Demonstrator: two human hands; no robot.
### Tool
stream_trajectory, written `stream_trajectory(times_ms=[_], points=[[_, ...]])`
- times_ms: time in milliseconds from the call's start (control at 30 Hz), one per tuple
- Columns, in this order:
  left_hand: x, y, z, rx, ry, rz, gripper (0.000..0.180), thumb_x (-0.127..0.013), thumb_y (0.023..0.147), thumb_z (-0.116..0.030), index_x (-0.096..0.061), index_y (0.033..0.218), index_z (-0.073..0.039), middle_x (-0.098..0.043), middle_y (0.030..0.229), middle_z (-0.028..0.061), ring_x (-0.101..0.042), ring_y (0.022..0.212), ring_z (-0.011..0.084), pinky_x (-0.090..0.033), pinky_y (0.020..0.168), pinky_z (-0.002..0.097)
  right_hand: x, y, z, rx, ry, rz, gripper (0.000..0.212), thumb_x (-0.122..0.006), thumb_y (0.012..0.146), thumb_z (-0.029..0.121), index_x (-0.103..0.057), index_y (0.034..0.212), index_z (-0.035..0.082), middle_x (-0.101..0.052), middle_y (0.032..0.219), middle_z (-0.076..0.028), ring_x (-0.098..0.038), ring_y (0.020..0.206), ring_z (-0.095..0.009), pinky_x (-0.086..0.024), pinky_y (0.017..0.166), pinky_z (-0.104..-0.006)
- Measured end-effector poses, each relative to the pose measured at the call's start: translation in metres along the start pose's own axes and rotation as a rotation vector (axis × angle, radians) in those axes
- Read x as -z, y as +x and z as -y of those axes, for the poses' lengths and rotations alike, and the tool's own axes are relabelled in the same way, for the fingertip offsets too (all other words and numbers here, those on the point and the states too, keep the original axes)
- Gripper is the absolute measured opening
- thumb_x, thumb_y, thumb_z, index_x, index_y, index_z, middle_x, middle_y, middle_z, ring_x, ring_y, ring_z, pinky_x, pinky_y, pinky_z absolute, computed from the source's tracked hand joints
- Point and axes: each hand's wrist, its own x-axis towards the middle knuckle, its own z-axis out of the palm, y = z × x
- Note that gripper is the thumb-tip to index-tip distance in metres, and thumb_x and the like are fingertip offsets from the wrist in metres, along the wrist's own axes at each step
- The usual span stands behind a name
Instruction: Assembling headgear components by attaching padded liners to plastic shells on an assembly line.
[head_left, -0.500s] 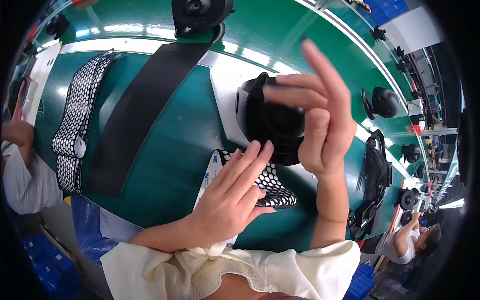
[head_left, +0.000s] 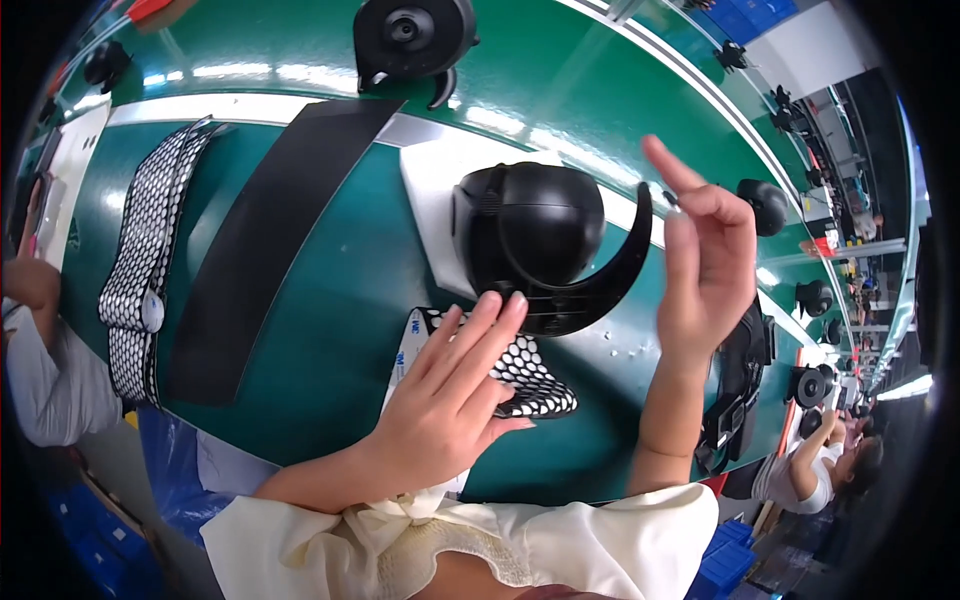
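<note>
We count one glossy black rounded plastic device (head_left: 552, 228) with a curved horn-like arm (head_left: 628, 272) mid-table, two black strips (head_left: 148, 240) with white dots, and one wide flat matte-black strip (head_left: 260, 240). Our left hand (head_left: 430, 405) lies extended, gripping nothing, its fingertips at the device's lower edge; our raised right hand (head_left: 715, 270) nearly closes thumb to bent finger, and we cannot tell whether these pinch the tiny dark piece (head_left: 671, 198) there.

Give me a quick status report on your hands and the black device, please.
Left hand open at near edge of black device. Right hand raised to its right, grip unclear. Dotted strip partly hidden by left hand.
</note>
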Motion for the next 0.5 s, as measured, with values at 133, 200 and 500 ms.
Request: stream_trajectory(times_ms=[133, 200, 500], points=[[-0.002, 0.003, -0.006, -0.007, -0.018, 0.004, 0.027, -0.065, 0.065, -0.023, -0.052, 0.068, 0.000, -0.037, 0.126, 0.0254, -0.030, 0.122, 0.0370, -0.031, 0.095, 0.0458, 0.033, 0.001, -0.003, -0.252, 0.086, 0.096, 0.005, -0.053, 0.080, 0.000, -0.054, 0.084, -0.002, -0.049, 0.110, -0.013, -0.048, 0.102, -0.018, -0.039, 0.087, -0.0304], [-0.001, 0.001, -0.005, 0.005, 0.003, 0.032, 0.029, -0.064, 0.068, -0.026, -0.052, 0.070, 0.000, -0.037, 0.125, 0.0265, -0.029, 0.122, 0.0385, -0.031, 0.095, 0.0466, 0.030, -0.002, -0.007, -0.346, 0.102, 0.136, 0.007, -0.055, 0.080, 0.003, -0.055, 0.084, -0.002, -0.051, 0.106, -0.010, -0.050, 0.096, -0.014, -0.041, 0.083, -0.0277], [-0.004, -0.001, -0.002, 0.031, 0.004, 0.039, 0.032, -0.060, 0.075, -0.031, -0.052, 0.072, 0.000, -0.036, 0.126, 0.0274, -0.029, 0.121, 0.0407, -0.030, 0.094, 0.0499, 0.029, -0.002, -0.005, -0.382, 0.106, 0.073, 0.008, -0.055, 0.080, 0.003, -0.055, 0.084, -0.004, -0.055, 0.092, -0.008, -0.052, 0.084, -0.011, -0.043, 0.076, -0.0242]])
